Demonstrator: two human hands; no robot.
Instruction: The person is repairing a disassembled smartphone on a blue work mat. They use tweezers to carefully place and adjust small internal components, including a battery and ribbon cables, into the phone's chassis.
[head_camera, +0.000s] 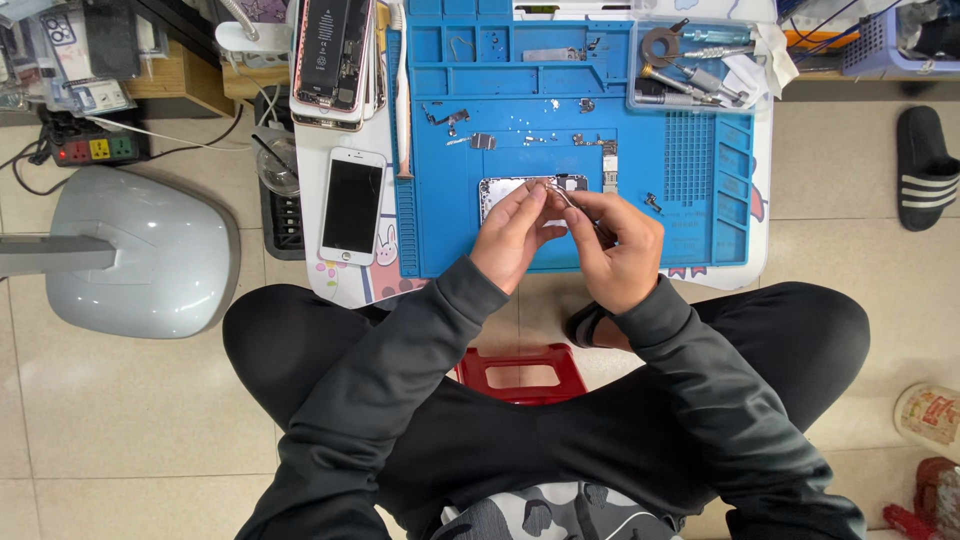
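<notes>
Opened phone (500, 190) — under both hands (touching)

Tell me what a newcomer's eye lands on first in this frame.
The bright blue silicone work mat at top centre, strewn with small parts. Over its near edge the left hand and the right hand, which holds thin metal tweezers, meet above an opened phone body. A white smartphone lies left of the mat.

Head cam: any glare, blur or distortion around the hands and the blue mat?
Head view: even, soft light, with only faint shadows under the left hand and right hand. No strong glare on the blue mat; the white phone has a dark, nearly reflection-free screen. Hands are fairly sharp, though the small metal tool is too fine to resolve. Mild wide-angle bending shows at the frame edges.
</notes>
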